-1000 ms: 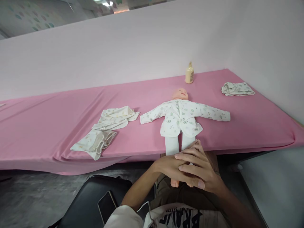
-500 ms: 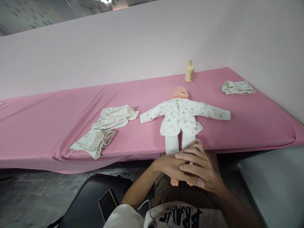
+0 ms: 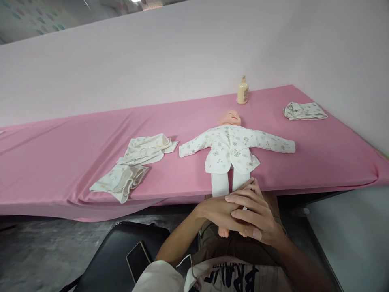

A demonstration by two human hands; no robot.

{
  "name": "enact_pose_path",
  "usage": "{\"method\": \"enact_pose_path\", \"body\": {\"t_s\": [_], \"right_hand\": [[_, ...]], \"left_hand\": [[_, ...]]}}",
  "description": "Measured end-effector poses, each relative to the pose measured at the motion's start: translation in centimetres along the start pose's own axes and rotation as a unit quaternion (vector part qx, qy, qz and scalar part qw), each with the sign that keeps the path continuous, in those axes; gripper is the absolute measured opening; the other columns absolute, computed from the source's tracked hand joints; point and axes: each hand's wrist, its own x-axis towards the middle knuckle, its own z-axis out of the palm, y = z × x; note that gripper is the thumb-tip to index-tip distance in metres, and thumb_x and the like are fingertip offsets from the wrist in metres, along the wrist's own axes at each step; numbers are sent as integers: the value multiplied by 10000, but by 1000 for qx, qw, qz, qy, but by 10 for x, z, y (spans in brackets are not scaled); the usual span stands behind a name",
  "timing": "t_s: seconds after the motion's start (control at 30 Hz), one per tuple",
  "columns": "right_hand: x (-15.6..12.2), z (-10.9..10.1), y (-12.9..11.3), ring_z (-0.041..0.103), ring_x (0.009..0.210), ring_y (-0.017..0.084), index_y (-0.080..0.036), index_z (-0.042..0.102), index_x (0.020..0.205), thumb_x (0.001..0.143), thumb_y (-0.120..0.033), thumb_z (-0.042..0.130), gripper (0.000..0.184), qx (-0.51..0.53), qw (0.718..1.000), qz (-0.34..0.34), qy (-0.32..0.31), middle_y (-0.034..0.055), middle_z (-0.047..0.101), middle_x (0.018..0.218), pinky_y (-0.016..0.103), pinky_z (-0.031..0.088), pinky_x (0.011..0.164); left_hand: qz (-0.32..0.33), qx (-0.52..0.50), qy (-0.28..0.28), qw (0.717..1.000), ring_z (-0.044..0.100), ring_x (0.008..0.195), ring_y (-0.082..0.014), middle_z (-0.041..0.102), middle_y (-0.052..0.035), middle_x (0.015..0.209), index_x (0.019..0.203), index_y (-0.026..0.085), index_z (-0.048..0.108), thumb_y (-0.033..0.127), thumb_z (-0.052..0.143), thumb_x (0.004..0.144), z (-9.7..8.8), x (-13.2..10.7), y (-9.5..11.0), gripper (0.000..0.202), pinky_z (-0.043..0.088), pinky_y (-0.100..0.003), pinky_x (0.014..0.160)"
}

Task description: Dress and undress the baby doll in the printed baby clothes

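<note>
A baby doll [image 3: 232,117] lies on its back on the pink-covered table, its arms in the spread sleeves of a white printed baby jacket [image 3: 225,148]. Its white-clothed legs [image 3: 220,184] hang over the front edge, feet [image 3: 223,232] showing below my hands. My left hand [image 3: 217,213] lies across the lower legs, its thumb stretched out and its fingers largely covered. On top of it rests my right hand [image 3: 257,215], palm down, with fingers extended and slightly apart. Neither visibly grips anything; contact with the legs underneath is hidden.
Crumpled printed baby clothes [image 3: 130,168] lie left of the doll. A pale yellow pump bottle [image 3: 242,92] stands by the wall, and a folded printed cloth [image 3: 305,111] lies at the right. Beside me, a black chair [image 3: 103,259] holds a phone [image 3: 138,259].
</note>
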Motion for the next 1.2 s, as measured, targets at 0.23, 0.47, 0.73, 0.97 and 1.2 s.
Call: {"method": "enact_pose_path", "body": {"t_s": [0.23, 0.47, 0.73, 0.97, 1.2], "right_hand": [[-6, 0, 2, 626, 996, 250, -288, 597, 955, 990, -376, 382, 234, 0, 1000, 12, -7, 20, 668, 1138, 455, 506, 857], [-5, 2, 4, 629, 989, 248, -236, 601, 877, 983, -287, 394, 238, 11, 1000, -6, 4, 53, 667, 1134, 458, 493, 825], [-7, 2, 4, 623, 1012, 244, -216, 587, 856, 971, -261, 434, 197, 16, 1000, -9, 4, 61, 661, 1143, 459, 477, 843], [-8, 4, 5, 623, 1003, 235, -207, 545, 757, 962, -260, 456, 230, 14, 1000, -8, 19, 52, 658, 1154, 458, 473, 834], [-17, 4, 10, 598, 1083, 262, -217, 563, 912, 997, -381, 357, 277, 53, 998, 18, -4, 96, 646, 1202, 508, 444, 916]], "left_hand": [[4, 14, 1, 1000, 495, 1207, -180, 708, -15, 765, 728, 177, 663, 354, 605, 871, 0, 1, 2, 235, 191, -303, 1213], [-20, -6, 9, 1000, 496, 1211, -168, 684, -5, 764, 763, 184, 653, 353, 644, 845, 0, 2, 4, 187, 179, -310, 1215], [-30, -6, 2, 1000, 486, 1225, -173, 693, -11, 843, 799, 182, 657, 351, 633, 853, -1, 3, 5, 179, 173, -330, 1214], [-12, 2, 11, 1000, 461, 1270, -186, 707, -8, 807, 776, 184, 662, 343, 643, 853, 2, 2, 2, 178, 183, -343, 1217], [16, -1, -1, 1000, 507, 1230, -183, 729, -46, 944, 930, 130, 674, 321, 537, 932, 7, 1, -5, 235, 242, -348, 1188]]}}
